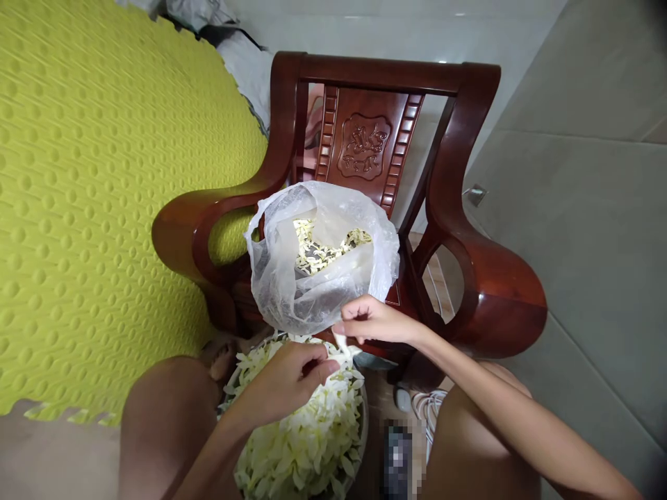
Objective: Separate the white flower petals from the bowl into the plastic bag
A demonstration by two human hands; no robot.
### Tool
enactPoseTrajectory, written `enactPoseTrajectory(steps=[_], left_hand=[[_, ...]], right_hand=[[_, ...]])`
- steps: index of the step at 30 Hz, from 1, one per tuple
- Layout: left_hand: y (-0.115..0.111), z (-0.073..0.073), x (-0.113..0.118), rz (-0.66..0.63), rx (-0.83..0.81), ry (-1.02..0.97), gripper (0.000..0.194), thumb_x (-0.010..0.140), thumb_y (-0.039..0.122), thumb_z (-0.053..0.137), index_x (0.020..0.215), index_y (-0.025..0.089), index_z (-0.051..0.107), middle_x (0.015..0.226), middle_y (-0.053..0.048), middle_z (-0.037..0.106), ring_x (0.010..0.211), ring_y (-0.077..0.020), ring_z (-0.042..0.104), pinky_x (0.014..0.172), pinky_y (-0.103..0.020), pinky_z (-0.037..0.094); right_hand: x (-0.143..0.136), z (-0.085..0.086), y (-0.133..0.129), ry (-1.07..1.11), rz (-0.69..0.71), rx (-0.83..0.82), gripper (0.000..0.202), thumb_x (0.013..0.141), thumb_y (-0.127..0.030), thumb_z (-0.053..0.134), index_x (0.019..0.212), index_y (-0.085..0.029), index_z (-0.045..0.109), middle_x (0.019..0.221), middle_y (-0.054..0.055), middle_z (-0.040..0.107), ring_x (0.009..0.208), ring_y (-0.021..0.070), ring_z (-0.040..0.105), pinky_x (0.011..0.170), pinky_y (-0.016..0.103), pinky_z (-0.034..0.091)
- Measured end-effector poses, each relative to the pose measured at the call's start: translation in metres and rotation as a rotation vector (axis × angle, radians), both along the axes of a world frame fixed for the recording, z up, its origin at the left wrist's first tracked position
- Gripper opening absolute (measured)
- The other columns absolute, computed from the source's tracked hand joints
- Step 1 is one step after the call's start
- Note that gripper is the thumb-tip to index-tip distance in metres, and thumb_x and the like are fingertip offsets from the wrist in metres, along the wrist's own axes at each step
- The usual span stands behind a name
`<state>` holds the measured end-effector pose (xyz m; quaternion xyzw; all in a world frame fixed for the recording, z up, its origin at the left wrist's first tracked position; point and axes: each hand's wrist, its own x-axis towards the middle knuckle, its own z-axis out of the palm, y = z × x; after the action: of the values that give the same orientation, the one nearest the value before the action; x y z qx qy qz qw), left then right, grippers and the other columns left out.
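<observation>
Both hands meet above a round container (363, 425) heaped with white flowers (307, 444). My left hand (298, 378) is closed, thumb and fingers pinched at the lower side of one white flower (341, 347). From the right, my right hand (367, 321) pinches the upper end of the same flower, just in front of the plastic bag. That translucent bag (333, 298) stands open on the chair seat, with small pale flower pieces (320, 257) inside. Part of the held flower is hidden by the fingers.
A dark red wooden chair (495, 298) with wide curved arms surrounds the bag. A yellow textured foam mat (104, 187) stands at the left. White cables (430, 410) lie on the floor right of the container, between the person's legs.
</observation>
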<state>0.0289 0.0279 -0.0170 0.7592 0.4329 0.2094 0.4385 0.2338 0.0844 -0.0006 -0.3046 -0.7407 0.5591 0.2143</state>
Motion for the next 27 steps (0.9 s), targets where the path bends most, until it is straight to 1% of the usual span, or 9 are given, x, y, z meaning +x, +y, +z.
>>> enactPoseTrajectory(steps=[2,4,7,11,14,18,22,24,27], left_hand=[[-0.005,0.004,0.001,-0.075,0.026,0.006,0.034,0.091,0.037,0.048,0.061,0.02,0.046,0.058,0.004,0.041,0.058,-0.0136,0.038,0.057,-0.027,0.026],[-0.009,0.007,0.002,-0.105,0.054,-0.004,0.03,0.091,0.033,0.047,0.064,0.02,0.047,0.063,0.003,0.046,0.063,-0.0143,0.042,0.061,-0.026,0.029],[-0.01,0.01,0.002,-0.102,0.089,0.006,0.031,0.092,0.03,0.044,0.063,0.02,0.041,0.063,0.004,0.044,0.065,-0.0139,0.042,0.063,-0.026,0.028],[-0.01,0.015,-0.002,-0.181,0.054,-0.001,0.029,0.091,0.027,0.047,0.063,0.019,0.044,0.064,0.004,0.046,0.066,-0.0133,0.042,0.064,-0.026,0.028],[-0.01,0.016,-0.006,-0.176,-0.038,-0.065,0.03,0.091,0.033,0.051,0.065,0.018,0.052,0.065,0.003,0.049,0.067,-0.0135,0.044,0.064,-0.025,0.029],[-0.009,0.013,-0.006,0.141,-0.334,-0.542,0.042,0.084,0.049,0.06,0.059,0.019,0.046,0.055,0.005,0.039,0.056,-0.0108,0.035,0.055,-0.024,0.028],[-0.012,0.015,0.012,0.448,-0.642,-1.036,0.054,0.067,0.044,0.08,0.054,0.02,0.033,0.053,0.009,0.023,0.052,-0.0076,0.018,0.048,-0.021,0.025],[-0.016,0.016,0.021,0.492,-0.683,-1.094,0.056,0.061,0.043,0.085,0.054,0.019,0.035,0.053,0.009,0.027,0.053,-0.0075,0.02,0.048,-0.02,0.028],[-0.02,0.012,0.031,0.54,-0.573,-1.047,0.056,0.057,0.051,0.086,0.056,0.019,0.04,0.054,0.007,0.032,0.054,-0.0075,0.026,0.049,-0.019,0.031]], right_hand=[[0.002,0.007,-0.003,-0.074,0.128,0.049,0.05,0.086,-0.043,0.064,0.055,-0.02,0.033,0.053,-0.009,0.028,0.049,0.0056,0.029,0.048,0.023,0.023],[0.002,0.007,-0.005,-0.14,0.136,0.154,0.051,0.087,-0.043,0.063,0.056,-0.02,0.03,0.056,-0.009,0.023,0.052,0.0061,0.024,0.049,0.024,0.02],[0.001,0.0,-0.008,-0.192,0.1,0.202,0.038,0.091,-0.045,0.056,0.068,-0.019,0.04,0.062,-0.008,0.033,0.057,0.0074,0.029,0.052,0.023,0.025],[0.001,-0.009,-0.013,-0.157,0.221,-0.023,0.04,0.093,-0.054,0.048,0.077,-0.018,0.046,0.069,-0.005,0.04,0.06,0.008,0.037,0.054,0.022,0.033],[0.003,-0.007,-0.016,-0.077,0.137,-0.117,0.049,0.093,-0.06,0.043,0.066,-0.019,0.038,0.061,-0.007,0.03,0.053,0.0072,0.032,0.05,0.022,0.031],[0.003,0.004,-0.018,-0.025,-0.135,0.335,0.049,0.098,-0.052,0.037,0.06,-0.021,0.031,0.057,-0.006,0.025,0.052,0.0083,0.026,0.051,0.024,0.024],[-0.006,0.002,-0.018,-0.245,-0.311,0.776,0.039,0.097,-0.038,0.039,0.063,-0.021,0.036,0.057,-0.005,0.029,0.051,0.0098,0.025,0.053,0.028,0.018],[-0.013,-0.008,-0.018,-0.282,-0.317,0.722,0.037,0.098,-0.034,0.038,0.063,-0.02,0.038,0.057,-0.004,0.033,0.05,0.0094,0.027,0.053,0.027,0.02],[-0.024,-0.026,-0.019,-0.193,-0.214,0.516,0.035,0.096,-0.026,0.037,0.062,-0.019,0.038,0.057,-0.004,0.039,0.052,0.0085,0.035,0.053,0.023,0.028]])
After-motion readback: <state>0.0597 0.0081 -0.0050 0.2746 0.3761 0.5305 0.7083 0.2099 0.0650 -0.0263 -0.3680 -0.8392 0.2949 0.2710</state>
